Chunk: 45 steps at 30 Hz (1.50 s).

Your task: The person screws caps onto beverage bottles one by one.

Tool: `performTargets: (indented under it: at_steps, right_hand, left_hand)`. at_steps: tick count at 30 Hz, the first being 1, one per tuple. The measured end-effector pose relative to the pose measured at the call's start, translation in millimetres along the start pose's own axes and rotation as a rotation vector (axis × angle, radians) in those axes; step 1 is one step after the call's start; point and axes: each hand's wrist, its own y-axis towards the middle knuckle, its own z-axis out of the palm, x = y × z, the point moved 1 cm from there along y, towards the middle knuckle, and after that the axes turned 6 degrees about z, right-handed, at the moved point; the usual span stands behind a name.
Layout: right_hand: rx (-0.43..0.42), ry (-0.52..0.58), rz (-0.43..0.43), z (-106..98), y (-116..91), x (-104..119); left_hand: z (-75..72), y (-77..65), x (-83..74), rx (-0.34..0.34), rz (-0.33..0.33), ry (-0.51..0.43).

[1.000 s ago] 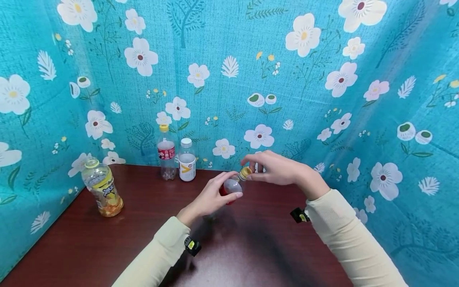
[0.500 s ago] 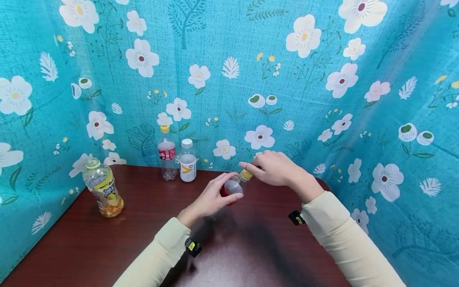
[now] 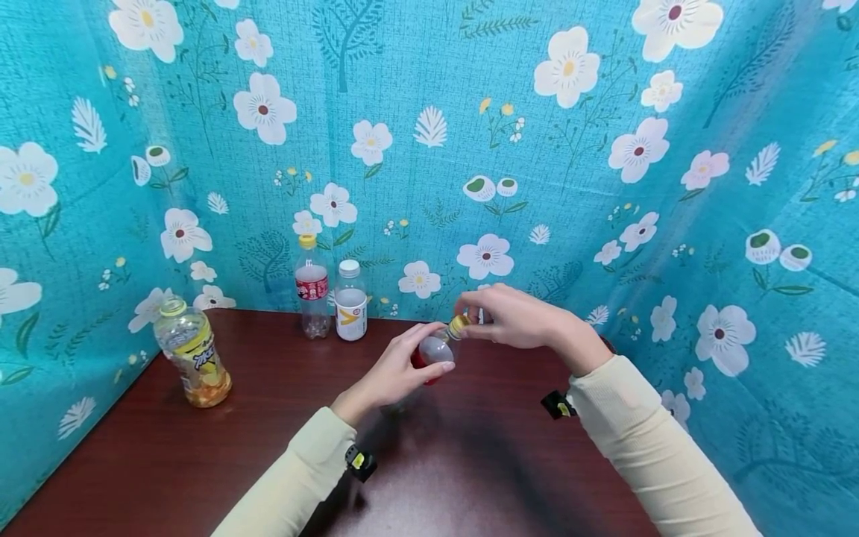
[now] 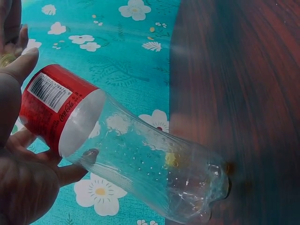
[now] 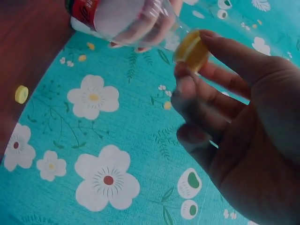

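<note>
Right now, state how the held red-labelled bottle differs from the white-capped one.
The held bottle has a red label; the white-capped bottle's is mostly white. The held bottle tilts in the left hand, its yellow cap pinched by the right hand; the white-capped bottle stands upright on the table. Both look partly see-through.

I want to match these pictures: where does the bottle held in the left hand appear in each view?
Head: the bottle just below centre, partly covered by the left hand.
Left wrist: the bottle slants from upper left to lower right.
Right wrist: the bottle along the top, mostly left of centre.
Shared landmark: the blue flowered cloth.
</note>
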Motion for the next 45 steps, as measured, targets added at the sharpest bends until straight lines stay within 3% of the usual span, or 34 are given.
performTargets:
  at_steps: [7,15,21,27,31,36,39,45]
  right_hand:
    - [-0.128,-0.253,0.133,7,4,7]
    - [-0.053,-0.11,0.086,-1,-2,4]
    - [-0.039,-0.086,0.034,0,-2,0]
    - [-0.063,-0.173,-0.001,5,-1,2]
    - [-0.126,-0.25,-0.004,10,0,1]
    - [-0.223,-0.324,0.058,17,0,3]
    - [-0.239,-0.337,0.099,20,1,4]
    - [-0.18,-0.171,0.045,17,1,4]
  left_hand:
    - [-1.0,-0.2,-0.1,0.005,0.008,0.001]
    - [-0.3,0.0,0.9,0.005,0.0,-0.014]
    - [1.5,-0.5,0.5,0.006,0.013,-0.015]
    - [2.9,-1.4,-0.2,-0.028,0.045,-0.015]
    - [4.9,-0.5,-0.4,-0.063,0.069,-0.029]
    - [6.3,0.4,-1.7,-0.1,0.067,-0.029]
    - [5.5,-0.4,-1.2,-0.103,0.062,-0.019]
    - [1.6,-6.1,-0.1,-0.046,0.05,-0.049]
